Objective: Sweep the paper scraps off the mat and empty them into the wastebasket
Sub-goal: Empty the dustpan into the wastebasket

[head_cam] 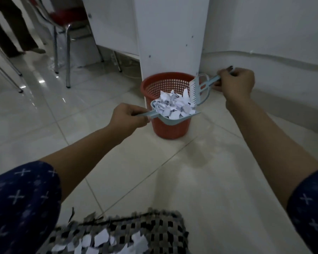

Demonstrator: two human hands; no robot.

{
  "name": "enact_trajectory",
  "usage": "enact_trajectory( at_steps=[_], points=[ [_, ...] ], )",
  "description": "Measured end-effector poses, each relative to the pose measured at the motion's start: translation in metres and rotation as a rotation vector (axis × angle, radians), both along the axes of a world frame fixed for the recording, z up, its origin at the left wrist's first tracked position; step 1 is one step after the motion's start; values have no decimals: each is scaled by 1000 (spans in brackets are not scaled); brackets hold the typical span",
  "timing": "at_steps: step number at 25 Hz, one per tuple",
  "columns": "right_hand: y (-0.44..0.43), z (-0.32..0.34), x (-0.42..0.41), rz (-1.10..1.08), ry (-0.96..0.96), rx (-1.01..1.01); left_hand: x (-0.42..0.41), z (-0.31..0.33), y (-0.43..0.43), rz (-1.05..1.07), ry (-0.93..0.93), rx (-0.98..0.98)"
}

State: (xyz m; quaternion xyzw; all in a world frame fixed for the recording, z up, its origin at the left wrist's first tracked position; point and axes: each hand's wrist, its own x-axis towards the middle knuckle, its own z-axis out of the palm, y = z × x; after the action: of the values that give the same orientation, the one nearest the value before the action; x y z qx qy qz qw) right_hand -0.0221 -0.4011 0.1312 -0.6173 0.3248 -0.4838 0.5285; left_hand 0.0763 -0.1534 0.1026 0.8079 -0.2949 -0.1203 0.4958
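My left hand (130,115) grips the handle of a light blue dustpan (174,120), held level over the near rim of the red mesh wastebasket (170,128). A heap of white paper scraps (174,104) fills the pan. My right hand (235,83) holds the handle of a small light blue brush (195,90), whose white bristles touch the far right side of the heap. At the bottom edge lies the black, grey and white woven mat (160,230) with several white scraps (101,240) on it.
The wastebasket stands on pale floor tiles against a white cabinet panel (171,33), with a white wall (273,30) to the right. A metal chair with a red seat (66,19) and a person's legs (13,28) are at the back left.
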Motion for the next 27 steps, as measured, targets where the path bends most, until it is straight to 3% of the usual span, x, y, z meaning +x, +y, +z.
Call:
enact_trajectory(
  at_steps=[7, 12, 17, 27],
  points=[
    [-8, -12, 32, -68, -221, 129, 30, 13, -47, 87, 174, -156],
    [-1, -34, 53, -6, -264, 124, 44, 1, -64, 263, 166, -198],
    [18, -50, 61, 47, -274, 121, 45, 2, -83, 377, -175, -73],
    [33, -66, 60, 19, -241, 141, 43, 13, -96, 145, -896, 305]
  ],
)
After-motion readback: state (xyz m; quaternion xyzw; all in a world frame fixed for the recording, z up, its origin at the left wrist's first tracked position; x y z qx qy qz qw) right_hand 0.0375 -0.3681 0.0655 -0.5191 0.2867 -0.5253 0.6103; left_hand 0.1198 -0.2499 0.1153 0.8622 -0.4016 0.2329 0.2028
